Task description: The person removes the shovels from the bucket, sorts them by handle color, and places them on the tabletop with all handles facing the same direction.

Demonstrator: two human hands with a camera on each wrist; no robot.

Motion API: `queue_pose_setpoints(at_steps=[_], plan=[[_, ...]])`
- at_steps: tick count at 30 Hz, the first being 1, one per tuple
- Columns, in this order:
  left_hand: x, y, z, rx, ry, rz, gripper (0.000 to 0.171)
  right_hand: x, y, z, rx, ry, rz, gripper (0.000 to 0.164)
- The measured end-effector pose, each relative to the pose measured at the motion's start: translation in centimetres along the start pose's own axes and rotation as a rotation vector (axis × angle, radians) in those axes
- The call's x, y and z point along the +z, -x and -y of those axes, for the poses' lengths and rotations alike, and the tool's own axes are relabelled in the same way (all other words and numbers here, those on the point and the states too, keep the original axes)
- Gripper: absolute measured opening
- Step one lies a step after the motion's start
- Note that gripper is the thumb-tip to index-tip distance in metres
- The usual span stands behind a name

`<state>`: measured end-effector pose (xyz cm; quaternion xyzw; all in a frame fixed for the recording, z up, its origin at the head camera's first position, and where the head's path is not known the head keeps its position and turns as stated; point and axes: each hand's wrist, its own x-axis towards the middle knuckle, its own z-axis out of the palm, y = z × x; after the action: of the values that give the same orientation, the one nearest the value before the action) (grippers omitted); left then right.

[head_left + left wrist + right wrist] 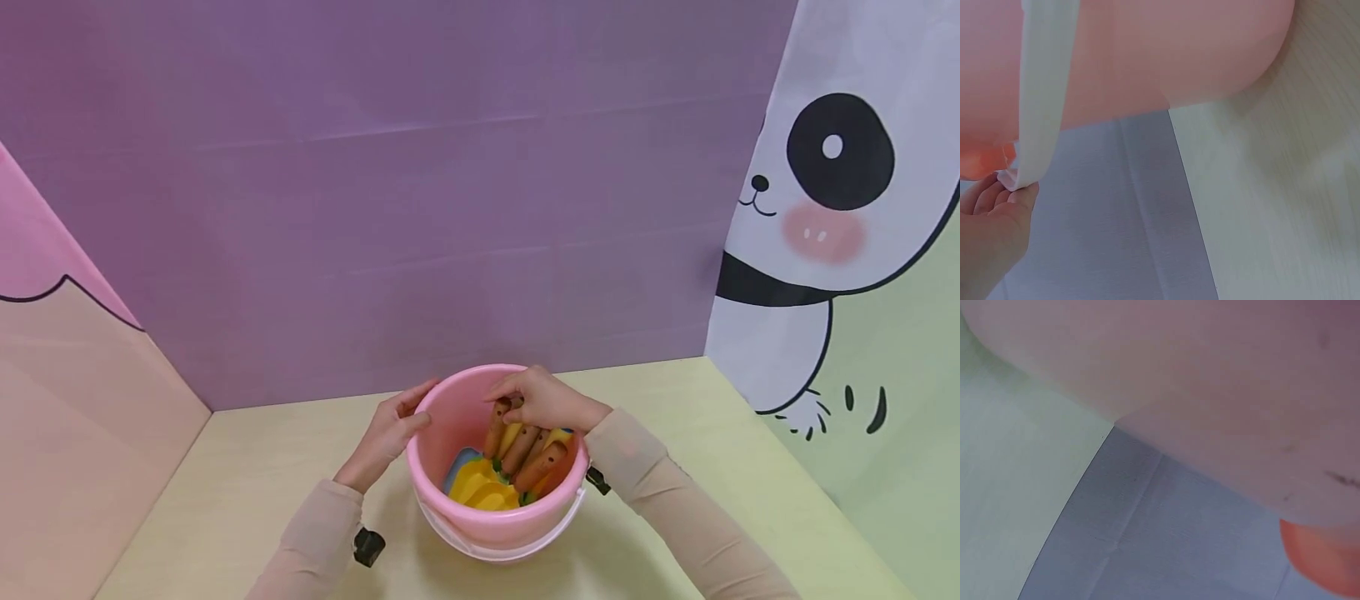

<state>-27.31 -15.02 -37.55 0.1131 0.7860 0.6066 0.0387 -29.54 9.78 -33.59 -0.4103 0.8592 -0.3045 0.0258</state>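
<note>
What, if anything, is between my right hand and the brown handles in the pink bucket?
Nothing visible; your right hand reaches over the rim of the pink bucket to the tops of the brown handles.

**Half this stuff is hidden, ugh**

From where I'm standing, the bare right hand [546,402] covers part of the brown rod-shaped handles [542,467], which block bits of the yellow plastic pieces [483,487]. Right wrist view crops and blurs the round pink plastic bucket [498,518]. Black-and-white panda [810,242]? Chopped at the head view's edge.
</note>
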Motion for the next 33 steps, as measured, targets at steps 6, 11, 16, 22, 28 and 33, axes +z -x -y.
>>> queue_pose_setpoints(at_steps=[6,11,16,22,28,33], plan=[[-0.4,0.2,0.1,0.005,-0.005,0.000,0.053,0.1,-0.2,0.0,-0.014,-0.026,0.015,0.032],[-0.7,0.3,0.1,-0.009,-0.011,-0.003,0.053,0.3,-0.6,0.1,-0.004,-0.033,0.045,0.030],[-0.8,0.4,0.1,0.004,-0.011,0.000,0.052,0.2,-0.9,0.7,-0.010,0.018,0.097,0.026],[-0.8,0.5,0.0,0.015,-0.013,0.001,0.052,0.1,-1.1,1.6,-0.008,0.060,0.158,0.021],[-0.8,0.6,0.1,0.014,-0.003,-0.001,0.052,0.8,-0.5,1.4,0.084,0.024,0.208,0.029],[-0.8,0.4,0.3,0.020,0.007,0.000,0.053,1.0,-0.2,1.3,0.095,0.019,0.234,0.028]])
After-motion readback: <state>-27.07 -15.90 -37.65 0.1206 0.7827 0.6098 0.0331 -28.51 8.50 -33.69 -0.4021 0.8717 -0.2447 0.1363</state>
